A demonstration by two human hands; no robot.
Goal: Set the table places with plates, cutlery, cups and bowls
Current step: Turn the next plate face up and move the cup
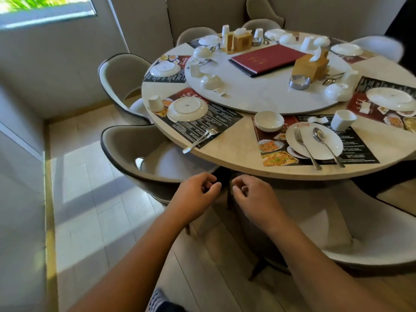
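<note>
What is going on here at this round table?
A person is setting places at the table. The left hand and the right hand hover empty just below its edge. The nearest place has a plate with a fork and spoon on it, plus a bowl and a cup. The place to its left has a second plate, an upside-down cup and cutlery poking over the edge, but no bowl.

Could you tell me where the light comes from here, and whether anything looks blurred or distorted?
Head view: daylight from the window at upper left throws bright bands across the floor; the wide lens slants the wall corners; the chair at far right looks smeared.
</note>
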